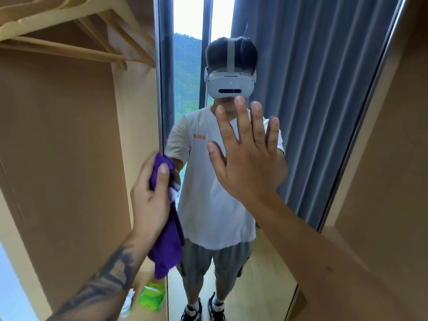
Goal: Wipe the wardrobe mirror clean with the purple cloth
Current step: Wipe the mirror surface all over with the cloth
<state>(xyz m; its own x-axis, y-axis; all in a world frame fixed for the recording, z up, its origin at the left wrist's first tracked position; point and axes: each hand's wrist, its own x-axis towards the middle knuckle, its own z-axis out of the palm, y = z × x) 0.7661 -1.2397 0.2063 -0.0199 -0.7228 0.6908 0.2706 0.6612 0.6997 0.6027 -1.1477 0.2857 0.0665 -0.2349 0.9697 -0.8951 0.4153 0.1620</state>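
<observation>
The left hand (150, 195) grips the purple cloth (168, 230), its fingers and thumb curled round the upper, bunched part. This bunch is at the left edge of the mirror (312, 112), touching or almost touching the glass; which one I cannot tell. The rest of the cloth hangs down loosely below the hand, in front of the lower left part of the mirror. The forearm of this hand carries a dark tattoo (111, 274).

The right hand (247, 158) is open, its fingers straight and spread, pointing up. It is raised in front of the middle of the mirror with its back to the camera. If the palm lies on the glass I cannot tell. A thin ring (259, 141) is on one finger. The two hands are apart, the right one higher than the left.

The mirror is tall and narrow, and it reflects a person in a white shirt (208, 205) and grey shorts (203, 262) with a white headset (229, 85), grey curtains and a window with green hills.

To the left of the mirror is the open wardrobe (69, 147), with wooden hangers (92, 31) at the top. On its floor, just below the hanging cloth, lies a green pack (151, 297), beside something white that is blurred
</observation>
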